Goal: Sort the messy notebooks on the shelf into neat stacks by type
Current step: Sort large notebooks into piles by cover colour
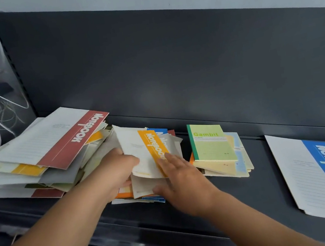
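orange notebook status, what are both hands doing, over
Left hand grips orange notebook by its edge. Right hand flat on it. Mixed pile underneath, Gambit stack close beside.

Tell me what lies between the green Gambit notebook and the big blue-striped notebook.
Head view: only bare dark shelf lies between the Gambit notebook and the blue-striped notebook.

Small notebook pile mid-shelf; left hand gripping at its 9 o'clock, right hand flat on its 4 o'clock corner. Large notebook heap at 10 o'clock, touching pile. Gambit notebook atop small stack at 3 o'clock, just beside. Lone large notebook at 4 o'clock, well apart. Back panel behind all.
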`<state>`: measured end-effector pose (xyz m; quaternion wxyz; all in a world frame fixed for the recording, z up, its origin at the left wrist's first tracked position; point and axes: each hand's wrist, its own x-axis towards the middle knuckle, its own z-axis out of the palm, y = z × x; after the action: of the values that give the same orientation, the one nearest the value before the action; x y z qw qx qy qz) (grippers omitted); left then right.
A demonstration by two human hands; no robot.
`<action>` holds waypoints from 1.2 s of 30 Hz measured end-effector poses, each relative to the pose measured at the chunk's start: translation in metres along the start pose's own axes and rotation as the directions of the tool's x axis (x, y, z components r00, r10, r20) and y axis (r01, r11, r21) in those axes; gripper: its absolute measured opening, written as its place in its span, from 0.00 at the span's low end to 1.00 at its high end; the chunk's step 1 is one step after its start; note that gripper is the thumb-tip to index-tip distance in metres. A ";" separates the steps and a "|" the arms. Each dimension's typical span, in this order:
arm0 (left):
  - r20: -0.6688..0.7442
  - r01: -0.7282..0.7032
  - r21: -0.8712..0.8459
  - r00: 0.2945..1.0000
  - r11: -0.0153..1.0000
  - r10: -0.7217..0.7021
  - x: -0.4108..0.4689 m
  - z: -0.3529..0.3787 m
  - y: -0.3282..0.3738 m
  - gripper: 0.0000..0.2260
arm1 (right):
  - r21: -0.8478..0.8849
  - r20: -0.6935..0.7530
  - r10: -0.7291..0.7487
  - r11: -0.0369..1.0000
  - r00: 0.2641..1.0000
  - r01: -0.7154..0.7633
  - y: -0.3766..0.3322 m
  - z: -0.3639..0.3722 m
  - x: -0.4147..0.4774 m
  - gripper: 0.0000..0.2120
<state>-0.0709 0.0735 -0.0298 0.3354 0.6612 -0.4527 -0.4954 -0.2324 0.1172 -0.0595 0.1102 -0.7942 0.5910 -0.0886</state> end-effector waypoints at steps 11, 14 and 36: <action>0.099 0.177 -0.251 0.983 0.952 -0.156 0.005 0.006 -0.003 0.11 | 0.093 0.156 -0.027 0.996 0.987 0.012 0.000 0.008 -0.005 0.38; 0.020 0.106 -0.205 0.994 0.973 -0.104 0.009 0.004 -0.004 0.13 | 0.154 0.140 -0.054 0.988 0.989 0.032 0.001 0.004 -0.005 0.38; 0.028 -0.217 -0.308 0.971 0.926 0.236 -0.015 0.017 0.050 0.16 | 0.947 0.184 0.458 0.155 0.870 -0.283 0.029 -0.069 0.004 0.09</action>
<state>-0.1019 0.0689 0.0155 0.4728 0.5289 -0.4553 -0.5379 -0.2765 0.1001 -0.0017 0.5401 -0.3834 0.5962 -0.4537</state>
